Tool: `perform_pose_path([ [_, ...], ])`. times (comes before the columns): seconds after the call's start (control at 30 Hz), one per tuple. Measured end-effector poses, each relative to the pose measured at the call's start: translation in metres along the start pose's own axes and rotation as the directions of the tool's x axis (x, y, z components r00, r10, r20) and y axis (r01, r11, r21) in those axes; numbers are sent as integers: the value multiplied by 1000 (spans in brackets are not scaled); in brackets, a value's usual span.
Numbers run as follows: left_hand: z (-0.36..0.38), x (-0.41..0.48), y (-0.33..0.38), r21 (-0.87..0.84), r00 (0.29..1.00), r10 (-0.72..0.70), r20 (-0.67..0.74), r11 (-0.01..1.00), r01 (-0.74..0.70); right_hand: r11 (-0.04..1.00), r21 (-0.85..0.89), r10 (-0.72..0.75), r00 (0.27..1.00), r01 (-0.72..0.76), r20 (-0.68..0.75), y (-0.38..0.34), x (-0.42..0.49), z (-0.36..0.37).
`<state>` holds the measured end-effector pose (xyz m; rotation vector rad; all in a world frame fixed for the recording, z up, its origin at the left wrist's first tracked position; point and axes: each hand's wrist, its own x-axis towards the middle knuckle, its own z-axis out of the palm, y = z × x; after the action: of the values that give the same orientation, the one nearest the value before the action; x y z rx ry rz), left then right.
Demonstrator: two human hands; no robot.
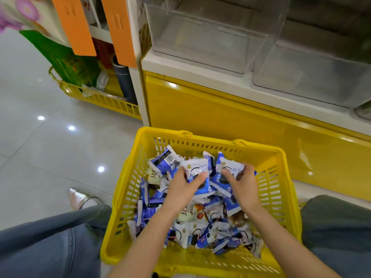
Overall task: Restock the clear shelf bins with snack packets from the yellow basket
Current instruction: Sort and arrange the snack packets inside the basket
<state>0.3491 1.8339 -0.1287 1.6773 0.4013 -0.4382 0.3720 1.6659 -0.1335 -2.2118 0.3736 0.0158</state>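
We are reaching both hands into the yellow basket [210,141] in the lower middle of the frame, where it is sitting on the tiled floor [40,149] between our two denim-covered legs. Our left hand [183,190] is closing its grip round a white-and-blue packet [195,167] at the top of the heap, with the thumb pressing on its front. Just beside it, our right hand [244,188] is gripping a second packet [230,166] of the same kind, thumb in front and fingers behind. The remaining snack packets [200,227] are lying in a loose pile across the basket's bottom. In the upper right of the frame, two clear shelf bins [200,37] are standing side by side on a white shelf [200,76] above a glossy yellow panel [220,117]. At the left edge of the shelf unit, another yellow basket [100,99] is holding bags and rolls.
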Motion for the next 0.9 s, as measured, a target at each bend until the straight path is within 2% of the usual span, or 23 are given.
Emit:
perform_pose_path([
  [0.07, 35, 16, 12, 106, 996, 6, 86, 994, -15, 999, -4, 41, 994, -42, -101, 10, 16, -20],
  [0.13, 66, 28, 21, 204, 990, 13, 141, 978, -42, 992, -55, 107, 990, -113, -96, 22, 31, -33],
  [0.27, 104, 51, 25, 495, 974, 60, 220, 853, -164, 950, -219, 249, 965, -225, 89, 55, 47, -50],
  [0.4, 118, 60, 21, 601, 969, 94, 228, 769, -216, 931, -271, 302, 934, -245, 192, 71, 53, -56],
  [0.47, 119, 58, 21, 606, 966, 119, 228, 759, -237, 942, -261, 265, 946, -213, 186, 68, 50, -57],
  [0.57, 103, 46, 28, 572, 946, 246, 210, 754, -323, 961, -276, 53, 995, -28, 84, 48, 42, -58],
  [0.63, 75, 31, 32, 549, 915, 384, 127, 741, -387, 964, -236, -114, 993, 120, 40, 24, 31, -52],
  [0.67, 56, 22, 33, 543, 895, 441, 70, 736, -404, 963, -194, -179, 981, 189, 70, 11, 25, -45],
  [0.73, 12, 0, 28, 542, 856, 512, -71, 740, -398, 944, -133, -271, 938, 303, 215, -11, 7, -24],
  [0.8, -33, -22, 16, 536, 812, 523, -261, 778, -328, 926, -93, -307, 871, 367, 384, -22, -12, 4],
  [0.87, -71, -37, 0, 560, 738, 514, -437, 798, -223, 925, -71, -280, 794, 374, 540, -29, -31, 36],
  [0.9, -85, -41, -8, 567, 724, 480, -495, 810, -150, 929, -79, -239, 750, 361, 616, -30, -39, 51],
])
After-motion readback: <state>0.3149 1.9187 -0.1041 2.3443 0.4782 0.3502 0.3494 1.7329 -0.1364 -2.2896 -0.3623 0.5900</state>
